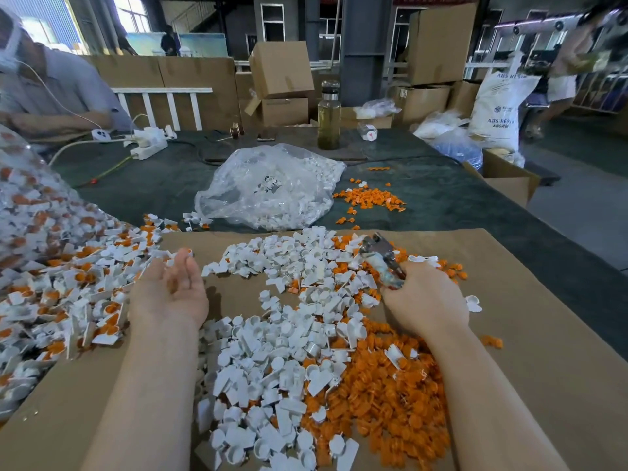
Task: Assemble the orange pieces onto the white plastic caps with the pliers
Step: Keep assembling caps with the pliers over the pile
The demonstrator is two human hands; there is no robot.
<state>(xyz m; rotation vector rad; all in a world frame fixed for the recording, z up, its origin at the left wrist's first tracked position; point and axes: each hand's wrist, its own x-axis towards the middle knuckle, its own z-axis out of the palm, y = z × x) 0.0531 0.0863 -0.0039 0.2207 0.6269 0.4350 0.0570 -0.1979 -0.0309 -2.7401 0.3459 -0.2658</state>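
**Fingers: one hand loose, one on the pliers**

Fingers (pixel 180 263) of the left hand (pixel 170 290) lie loosely curled, palm up, holding nothing that shows. Just left of them spreads a heap of joined white-and-orange parts (pixel 64 294), too many to count. Right hand (pixel 426 297) fingers are wrapped around the handles of one pair of pliers (pixel 382 258), whose dull metal head tilts up and away from the knuckles. Between the two hands lies a pile of white plastic caps (pixel 285 294), small and glossy, with round cups and flat tabs. Nearer the body, below the right wrist, sits a dense mound of orange pieces (pixel 384 402), small and rounded. All rest on one brown cardboard sheet (pixel 526 334) over the dark green bench (pixel 458 198). Beyond the fingertips: one clear crinkled plastic bag (pixel 268 188) of white parts, and one bottle (pixel 329 115).
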